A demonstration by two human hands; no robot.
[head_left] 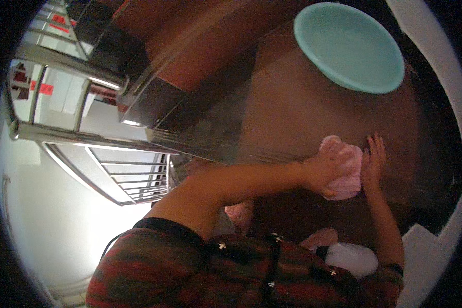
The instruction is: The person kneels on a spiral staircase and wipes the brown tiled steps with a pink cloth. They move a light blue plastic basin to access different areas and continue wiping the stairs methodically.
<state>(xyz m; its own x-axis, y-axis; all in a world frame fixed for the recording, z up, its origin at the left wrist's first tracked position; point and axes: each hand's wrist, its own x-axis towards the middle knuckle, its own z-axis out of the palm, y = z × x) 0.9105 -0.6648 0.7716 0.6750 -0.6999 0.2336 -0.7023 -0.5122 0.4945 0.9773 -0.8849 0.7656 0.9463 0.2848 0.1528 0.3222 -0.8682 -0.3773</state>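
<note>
A pink cloth point(350, 177) lies bunched on the brown tiled floor point(292, 113). My left hand point(329, 169) is over its left part, pressing down and gripping it, with the thumb near its lower edge. Along the cloth's right edge, my right hand point(373, 161) rests on the floor with fingers stretched out and pointing away from me. Whether the right hand touches the cloth I cannot tell. Farther off, toward the upper right, stands a light green plastic basin point(351, 49); what it holds, if anything, is too blurred to make out.
Steps with dark and reddish tiles point(174, 61) rise at the upper left. A metal stair railing point(87, 134) runs along the left, beside a bright stairwell. White wall or skirting point(436, 46) borders the right side. My feet and knees are below the cloth, partly hidden.
</note>
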